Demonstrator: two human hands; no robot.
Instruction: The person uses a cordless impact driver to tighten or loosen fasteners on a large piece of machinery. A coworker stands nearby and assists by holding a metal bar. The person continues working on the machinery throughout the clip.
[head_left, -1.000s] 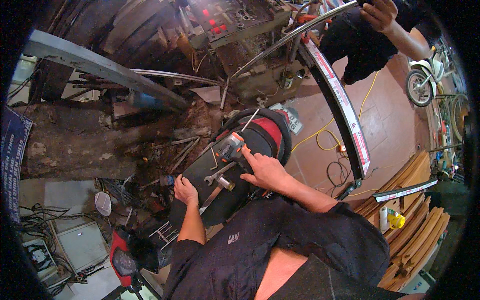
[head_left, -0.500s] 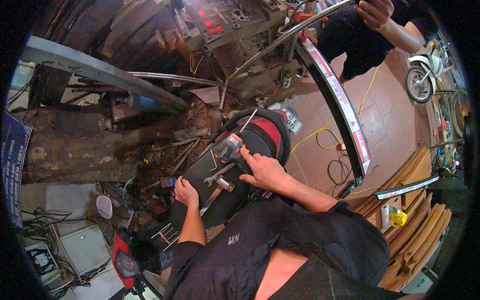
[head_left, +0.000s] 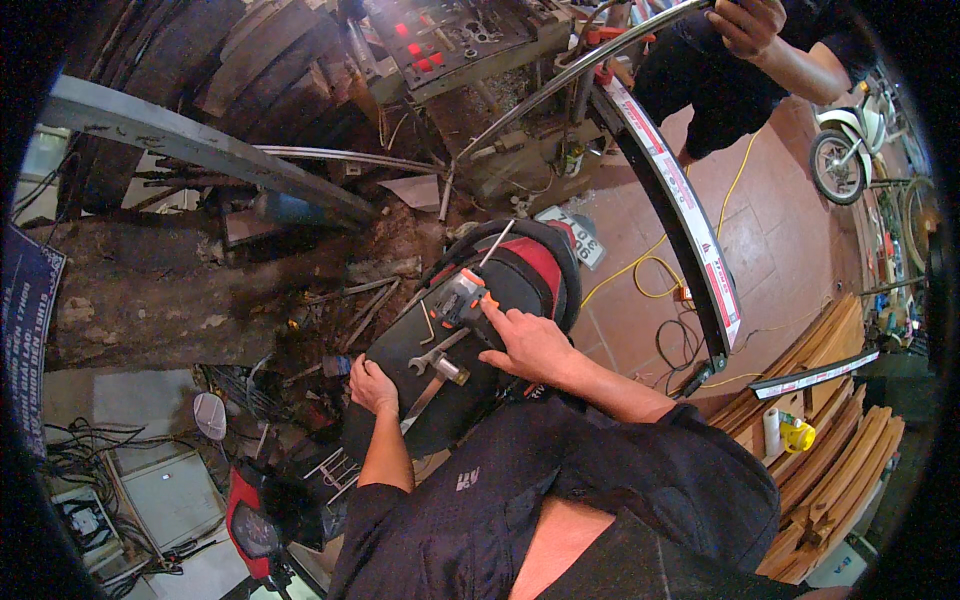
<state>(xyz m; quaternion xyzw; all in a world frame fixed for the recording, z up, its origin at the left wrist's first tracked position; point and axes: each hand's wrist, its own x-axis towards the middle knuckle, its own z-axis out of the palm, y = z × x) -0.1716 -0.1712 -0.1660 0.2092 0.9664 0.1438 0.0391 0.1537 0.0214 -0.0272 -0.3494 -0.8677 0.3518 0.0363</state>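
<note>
A cordless drill (head_left: 462, 297), orange and black with a long bit, lies over the black motorbike seat (head_left: 400, 357). My right hand (head_left: 530, 345) is closed round its handle, the index finger at the orange trigger. My left hand (head_left: 372, 385) rests at the seat's left edge, fingers curled over it; their tips are partly hidden. On the seat between my hands are an open-ended wrench (head_left: 430, 357), a short metal cylinder (head_left: 453, 371) and a flat metal strip (head_left: 422, 403). A bent hex key (head_left: 428, 322) lies left of the drill.
Another person's hand (head_left: 748, 27) holds a long curved metal strip (head_left: 590, 62) at the top. A curved labelled bar (head_left: 680, 200) stands beyond the bike. Stacked wooden planks (head_left: 825, 480) lie at the right. A grey beam (head_left: 200, 140) crosses the upper left; a yellow cable (head_left: 650, 275) runs along the floor.
</note>
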